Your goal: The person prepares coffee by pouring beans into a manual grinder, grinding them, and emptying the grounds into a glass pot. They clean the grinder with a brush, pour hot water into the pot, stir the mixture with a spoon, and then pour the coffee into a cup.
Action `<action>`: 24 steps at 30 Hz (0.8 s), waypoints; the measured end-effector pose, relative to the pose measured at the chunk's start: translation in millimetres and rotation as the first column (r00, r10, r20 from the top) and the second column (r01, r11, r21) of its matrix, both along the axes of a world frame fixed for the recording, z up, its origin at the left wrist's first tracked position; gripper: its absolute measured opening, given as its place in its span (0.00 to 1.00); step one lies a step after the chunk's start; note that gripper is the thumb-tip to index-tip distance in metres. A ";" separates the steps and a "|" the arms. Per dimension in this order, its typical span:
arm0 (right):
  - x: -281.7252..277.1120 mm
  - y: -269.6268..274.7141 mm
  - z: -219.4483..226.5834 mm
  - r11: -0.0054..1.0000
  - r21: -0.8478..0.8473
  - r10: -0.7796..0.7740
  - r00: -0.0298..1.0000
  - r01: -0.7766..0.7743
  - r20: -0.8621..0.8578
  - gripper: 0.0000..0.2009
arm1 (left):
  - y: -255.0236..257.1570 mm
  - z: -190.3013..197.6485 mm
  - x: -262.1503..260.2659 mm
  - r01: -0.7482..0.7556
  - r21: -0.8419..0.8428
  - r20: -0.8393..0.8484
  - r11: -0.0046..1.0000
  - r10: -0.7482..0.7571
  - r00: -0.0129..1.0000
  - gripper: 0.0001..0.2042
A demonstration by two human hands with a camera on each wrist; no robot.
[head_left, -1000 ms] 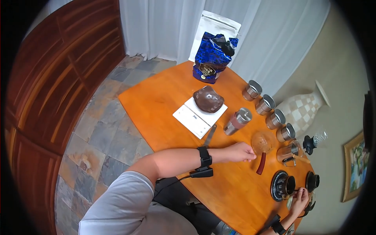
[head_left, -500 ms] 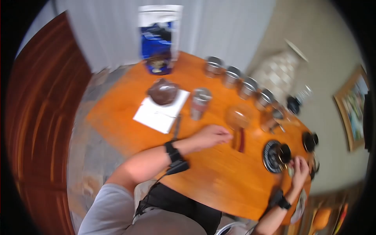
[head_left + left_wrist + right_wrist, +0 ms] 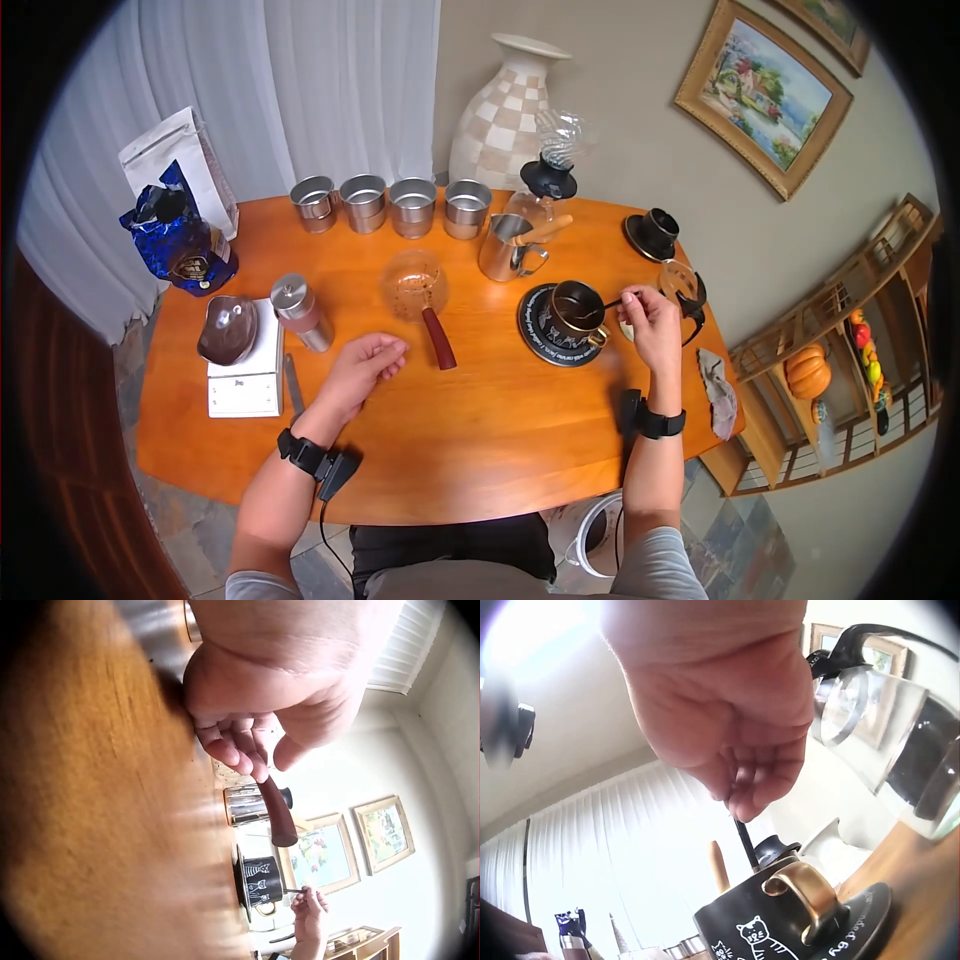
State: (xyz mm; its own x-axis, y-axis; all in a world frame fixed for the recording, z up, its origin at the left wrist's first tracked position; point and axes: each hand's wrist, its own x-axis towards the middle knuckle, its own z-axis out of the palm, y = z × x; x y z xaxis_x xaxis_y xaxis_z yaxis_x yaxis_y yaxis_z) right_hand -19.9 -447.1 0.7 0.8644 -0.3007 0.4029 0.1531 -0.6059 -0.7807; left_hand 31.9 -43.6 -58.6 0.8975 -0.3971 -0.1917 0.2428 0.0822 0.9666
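My right hand (image 3: 652, 325) pinches the top of a thin dark stirrer or spoon handle (image 3: 745, 844), whose lower end is hidden inside a black cup (image 3: 577, 310). White cat drawings and a gold handle (image 3: 810, 892) mark this cup, which stands on a black saucer (image 3: 545, 340) with white lettering. My left hand (image 3: 365, 370) hovers over the table with loosely bent fingers and holds nothing. Just right of it lies a small clear glass pan (image 3: 405, 285) with a dark red handle (image 3: 439, 340). A steel hand grinder (image 3: 302, 315) stands beyond the left hand.
On the left, a brown dish (image 3: 228, 328) sits on a white scale (image 3: 245, 393), near a blue coffee bag (image 3: 185, 250). Several steel cups (image 3: 412, 210) line the back beside a steel pitcher (image 3: 505, 250). A glass server (image 3: 678, 285) and grey cloth (image 3: 716, 395) lie right.
The head view has swung to the right, bringing the shelf and picture into view. My right hand keeps its pinch at the cup; the left stays loosely bent near the red handle.
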 end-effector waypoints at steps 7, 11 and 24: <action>-2.7 10.7 10.7 0.994 -0.106 0.009 0.998 -0.015 -0.060 0.09 | 0.3 -5.8 -0.1 0.008 -0.040 -0.005 0.999 -0.008 1.000 0.08; -4.8 2.5 -7.6 1.000 -0.006 0.024 0.996 -0.025 -0.089 0.09 | 0.2 -4.0 0.3 0.003 -0.002 0.026 1.000 -0.003 1.000 0.07; -8.3 30.5 -34.6 0.856 0.475 -0.145 0.976 0.206 -0.162 0.07 | 0.3 -6.1 1.4 0.003 -0.030 0.054 1.000 -0.001 0.999 0.09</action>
State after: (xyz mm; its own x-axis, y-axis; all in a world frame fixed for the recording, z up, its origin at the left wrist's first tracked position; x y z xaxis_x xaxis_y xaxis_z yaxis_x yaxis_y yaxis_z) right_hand -28.1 -416.7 -33.9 0.8101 -0.5826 0.0656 -0.0296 -0.1524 -0.9879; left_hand 33.3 -43.3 -64.7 0.9055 -0.4036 -0.1307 0.1901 0.1106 0.9755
